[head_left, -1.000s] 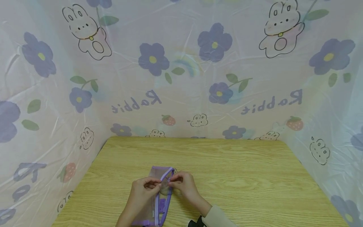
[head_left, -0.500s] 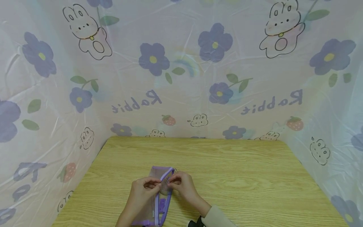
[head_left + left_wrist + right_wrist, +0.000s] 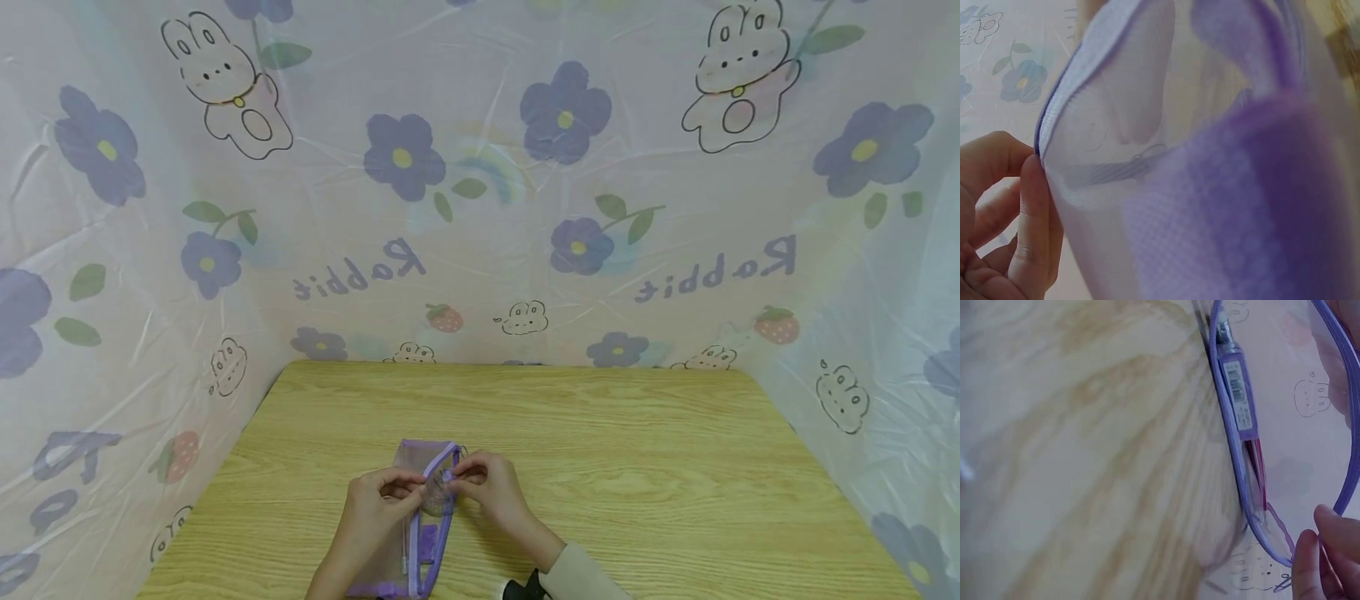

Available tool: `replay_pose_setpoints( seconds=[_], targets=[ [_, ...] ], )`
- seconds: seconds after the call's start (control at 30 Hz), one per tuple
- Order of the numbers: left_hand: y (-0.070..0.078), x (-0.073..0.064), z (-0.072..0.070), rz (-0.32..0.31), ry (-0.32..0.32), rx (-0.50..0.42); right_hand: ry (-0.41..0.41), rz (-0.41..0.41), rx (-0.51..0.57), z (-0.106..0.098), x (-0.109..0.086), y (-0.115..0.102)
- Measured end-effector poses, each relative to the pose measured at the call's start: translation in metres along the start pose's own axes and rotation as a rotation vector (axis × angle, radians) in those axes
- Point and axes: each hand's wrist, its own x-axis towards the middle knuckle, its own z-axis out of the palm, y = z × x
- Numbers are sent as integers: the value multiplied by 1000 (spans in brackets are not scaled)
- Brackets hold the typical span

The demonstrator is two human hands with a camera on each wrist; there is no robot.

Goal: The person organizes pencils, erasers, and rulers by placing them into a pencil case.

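Observation:
A see-through pencil case [image 3: 386, 542] with purple edging lies near the front of the table, its mouth spread apart. My left hand [image 3: 369, 510] pinches the zipper edge [image 3: 1047, 128] on one side between thumb and fingers. The opposite purple edge [image 3: 1352, 425] is pinched by my right hand [image 3: 491, 493], near the far end of the mouth. Inside the case, the right wrist view shows a purple item with a barcode label [image 3: 1239, 397] and a thin pink stick [image 3: 1258, 469]. A purple rectangular thing [image 3: 428, 542] shows through the opening in the head view.
The wood-grain table [image 3: 660, 475] extends to the right and behind the case. A printed curtain [image 3: 480, 217] with rabbits and flowers encloses the back and both sides. A black device [image 3: 523, 587] sits at my right wrist, by a beige sleeve [image 3: 581, 575].
The right fingers shift slightly at the case's edge, and a bit of purple shows more plainly at their tips. The left hand and the case stay practically still.

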Motion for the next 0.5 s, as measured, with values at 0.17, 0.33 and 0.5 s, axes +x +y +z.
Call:
replay_pose_setpoints(
  seconds=[0.17, 0.33, 0.5],
  targets=[
    [-1, 0, 1, -3, 5, -4, 22, 36, 3, -5, 4, 16],
    [-1, 1, 2, 3, 8, -17, 37, 63, 26, -14, 2, 12],
    [-1, 1, 2, 7, 3, -14, 45, 80, 46, -24, -1, 8]
  ],
)
